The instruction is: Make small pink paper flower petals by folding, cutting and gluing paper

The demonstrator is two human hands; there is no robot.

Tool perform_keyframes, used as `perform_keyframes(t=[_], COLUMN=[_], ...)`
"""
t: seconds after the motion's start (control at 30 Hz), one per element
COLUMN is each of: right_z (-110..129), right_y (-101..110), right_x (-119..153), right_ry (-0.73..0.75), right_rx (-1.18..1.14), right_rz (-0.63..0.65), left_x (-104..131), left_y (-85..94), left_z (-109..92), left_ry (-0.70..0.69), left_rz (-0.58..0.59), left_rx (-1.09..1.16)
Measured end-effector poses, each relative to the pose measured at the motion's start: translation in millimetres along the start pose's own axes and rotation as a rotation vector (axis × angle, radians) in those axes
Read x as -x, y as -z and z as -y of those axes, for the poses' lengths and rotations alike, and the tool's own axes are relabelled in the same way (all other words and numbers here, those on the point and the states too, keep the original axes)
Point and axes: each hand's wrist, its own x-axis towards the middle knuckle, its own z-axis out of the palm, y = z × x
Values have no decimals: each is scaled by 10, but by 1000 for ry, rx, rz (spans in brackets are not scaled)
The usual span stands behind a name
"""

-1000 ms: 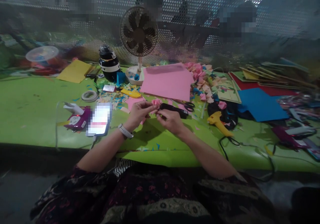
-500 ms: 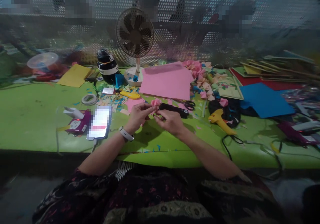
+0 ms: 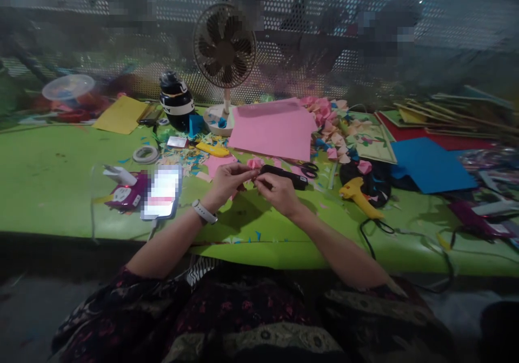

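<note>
My left hand, with a white band on its wrist, is closed in a pinch on a small folded pink paper flower. Close beside it, the fingertips of my right hand are pressed together just under the flower; what they pinch is too small to make out. Behind my right hand lies a black elongated object, partly covered by the fingers. Black-handled scissors are just past it. A pink paper piece lies behind my left hand.
A large pink sheet, a fan and a black bottle stand or lie at the back. Folded paper pieces are heaped behind right. A yellow glue gun with its cable is on the right, a phone on the left.
My right fingertips have drawn together and moved slightly closer to the left ones under the flower. The camera view has shifted a little; the flower stays at my left fingertips.
</note>
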Motion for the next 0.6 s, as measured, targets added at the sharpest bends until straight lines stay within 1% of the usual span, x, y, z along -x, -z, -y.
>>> perform_keyframes(t=[0.17,0.3,0.4,0.47,0.53,0.6], right_z=[18,-40,-101,-103,-60,16], right_y=[22,22,49,94,154,211], right_x=[-12,-11,-52,-111,-191,-283], right_ry=[28,87,111,134,162,184], right_rx=[-28,74,236,355,448,483], right_rz=[-35,-127,-149,-126,-101,-83], left_x=[-29,-49,-63,-62,-43,-2], left_y=[58,113,201,276,345,401], left_z=[-38,-83,-148,-214,-293,-375], left_ry=[-27,-40,27,105,151,141], left_rz=[28,75,122,177,216,194], left_rx=[23,32,29,28,52,92])
